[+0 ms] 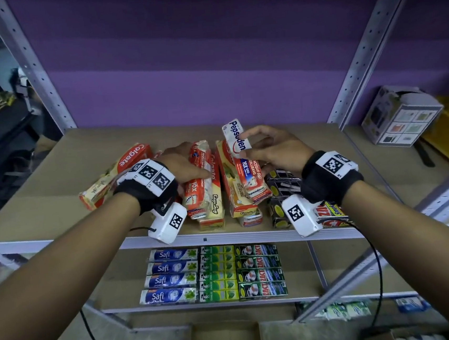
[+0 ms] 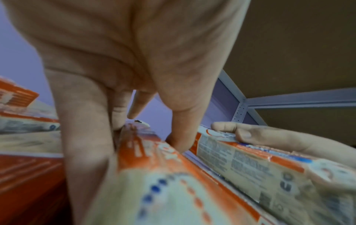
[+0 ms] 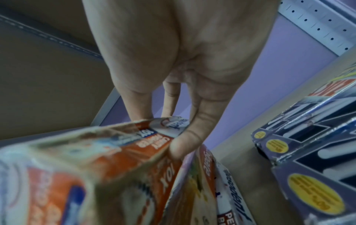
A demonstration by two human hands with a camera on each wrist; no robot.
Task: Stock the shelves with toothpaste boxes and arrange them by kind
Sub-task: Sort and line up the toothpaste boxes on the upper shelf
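A loose pile of red-and-white toothpaste boxes lies on the middle shelf [image 1: 57,213]. My left hand [image 1: 193,167] grips a Pepsodent box [image 1: 201,183] [image 2: 154,175] lying on the pile, thumb on one side and fingers on the other. To its right, my right hand [image 1: 254,145] pinches a second Pepsodent box [image 1: 235,138] [image 3: 115,152], its far end tilted up off the pile. Colgate boxes [image 1: 216,198] lie underneath, and one more Colgate box [image 1: 134,158] rests at the left. Black boxes [image 1: 280,189] [image 3: 308,152] sit under my right wrist.
On the lower shelf are neat rows of Safi boxes [image 1: 170,273], green boxes [image 1: 218,274] and dark green boxes [image 1: 259,270]. A white carton [image 1: 402,117] stands at the far right. Perforated metal uprights [image 1: 370,40] frame the shelf. Bare shelf board lies behind the pile.
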